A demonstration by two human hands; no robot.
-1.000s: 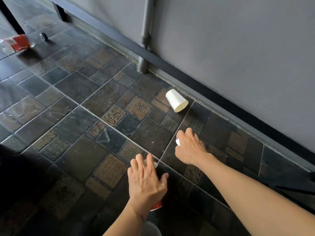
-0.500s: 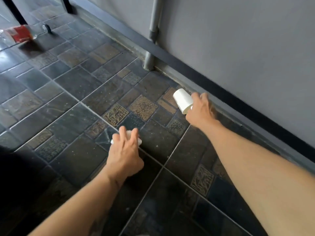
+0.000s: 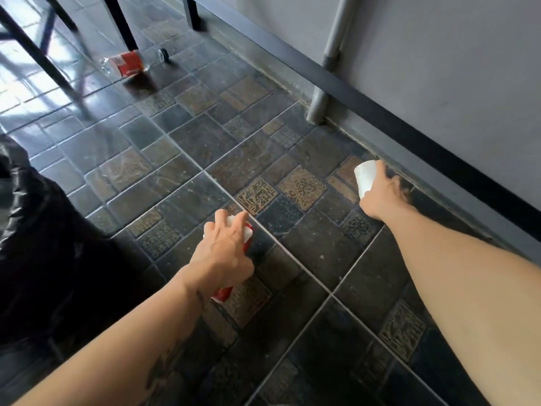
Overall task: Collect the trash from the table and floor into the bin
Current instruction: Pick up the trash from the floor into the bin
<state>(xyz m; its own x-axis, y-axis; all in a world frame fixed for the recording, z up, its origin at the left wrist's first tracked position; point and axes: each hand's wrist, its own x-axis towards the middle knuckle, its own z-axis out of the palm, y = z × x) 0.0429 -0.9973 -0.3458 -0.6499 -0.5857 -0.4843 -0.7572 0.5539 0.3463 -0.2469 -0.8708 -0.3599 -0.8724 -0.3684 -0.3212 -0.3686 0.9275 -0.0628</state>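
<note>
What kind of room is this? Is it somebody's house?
Hard to say for sure. It looks like a cafe or shared eating area: dark patterned floor tiles, black table legs, a drainpipe down a grey wall, and a plastic bottle dropped on the floor.

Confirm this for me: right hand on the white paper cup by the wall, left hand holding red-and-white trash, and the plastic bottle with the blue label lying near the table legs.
One detail is off: the head view shows the plastic bottle has a red label, not blue. Otherwise correct: right hand grips the white paper cup by the wall, left hand holds red-and-white trash.
</note>
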